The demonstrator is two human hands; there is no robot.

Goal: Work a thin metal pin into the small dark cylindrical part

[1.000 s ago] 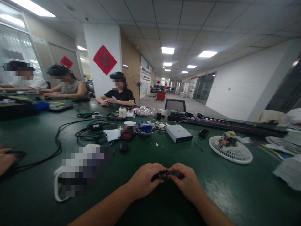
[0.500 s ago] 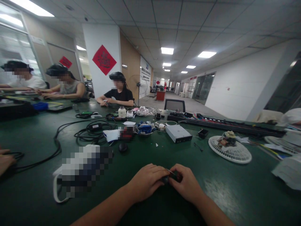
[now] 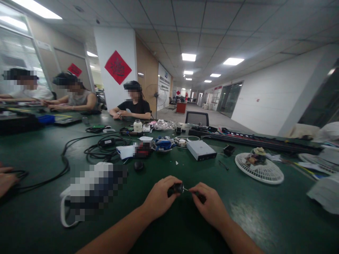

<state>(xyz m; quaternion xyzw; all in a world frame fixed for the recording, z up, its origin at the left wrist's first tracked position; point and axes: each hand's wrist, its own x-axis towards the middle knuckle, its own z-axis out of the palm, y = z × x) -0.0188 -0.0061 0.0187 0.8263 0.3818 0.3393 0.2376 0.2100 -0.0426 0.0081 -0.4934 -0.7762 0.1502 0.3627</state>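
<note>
My left hand (image 3: 162, 197) grips a small dark cylindrical part (image 3: 179, 188) with a shiny end, perhaps a small motor, between thumb and fingers. It is held sideways just above the green table. Out of its right end runs a thin metal rod (image 3: 186, 190), which my right hand (image 3: 208, 201) pinches between thumb and forefinger. Whether rod and cylinder are one piece, I cannot tell. The nearest loose thing beyond my hands is a tiny white scrap (image 3: 177, 163).
To the left lie a blurred-out item with a white strap (image 3: 63, 211), a black mouse (image 3: 138, 165) and coiled black cables (image 3: 99, 148). Ahead sits a silver disc drive (image 3: 201, 150); to the right, a white fan grille (image 3: 272, 173). A co-worker's hand (image 3: 7, 180) is at the far left.
My left hand has turned and lifted slightly, so the cylindrical part now shows. My right hand has shifted slightly right and the gap between the hands has widened, with the rod spanning it.
</note>
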